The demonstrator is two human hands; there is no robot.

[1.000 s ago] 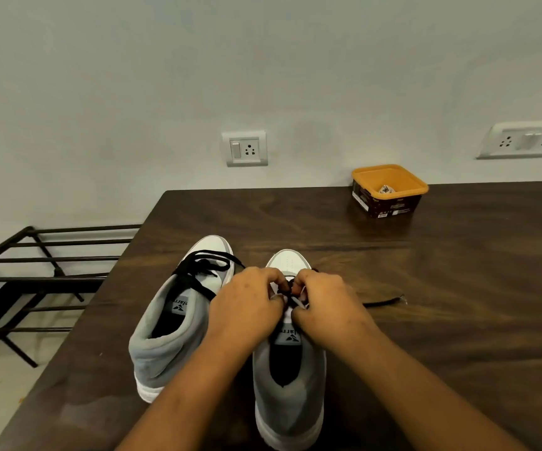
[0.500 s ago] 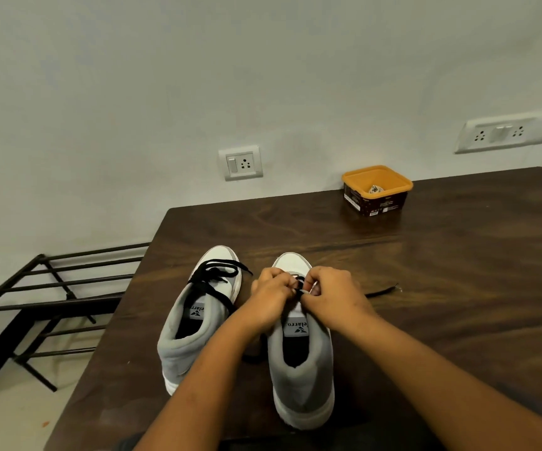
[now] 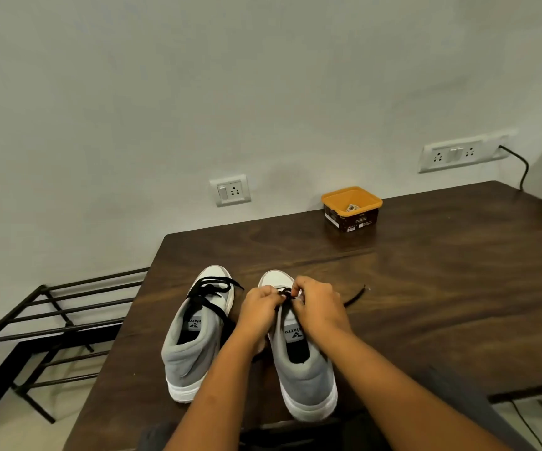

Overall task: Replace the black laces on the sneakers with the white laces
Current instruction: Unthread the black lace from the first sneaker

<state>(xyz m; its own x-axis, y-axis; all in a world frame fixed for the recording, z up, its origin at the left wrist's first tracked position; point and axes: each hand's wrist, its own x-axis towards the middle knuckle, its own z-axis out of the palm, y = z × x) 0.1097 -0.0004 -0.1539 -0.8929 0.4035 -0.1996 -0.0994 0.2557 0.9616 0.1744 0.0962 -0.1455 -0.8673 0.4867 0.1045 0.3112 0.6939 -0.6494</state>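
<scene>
Clock: read from my hands, 12 toward the wall
Left hand (image 3: 260, 309): fingers curled, the tips pinching the right lace over the front of the right shoe
Right hand (image 3: 320, 307): fingers curled as well, knuckles up, thumb and forefinger nipping that same lace just beside my left fingertips
Right lace (image 3: 284, 292): black, bunched between my two hands at the toe end of the eyelets; one loose end runs out from under my right hand toward 2 and lies flat on the table
Right shoe (image 3: 305, 369): grey with a white toe and sole, upright, heel toward me at 6, toe at 12, its front hidden under my hands
Left shoe (image 3: 191, 349): same kind, just beside the right shoe at 9, toe angled toward 1
Left lace (image 3: 209, 288): black, threaded across the front in slack loops, one strand trailing back down the shoe's inner side
Table (image 3: 425, 304): dark wood, both shoes stand near its left end
Tub (image 3: 352, 222): orange rim, dark sides, at 1 near the far edge, well apart from the shoes; a small pale thing lies inside, I cannot tell what
Rack (image 3: 52, 330): black metal, on the floor at 9, off the table's left edge
Socket (image 3: 230, 190): on the wall at 12
Switch panel (image 3: 458, 154): on the wall at 2, a black cable (image 3: 523, 164) drops from its right end behind the table
</scene>
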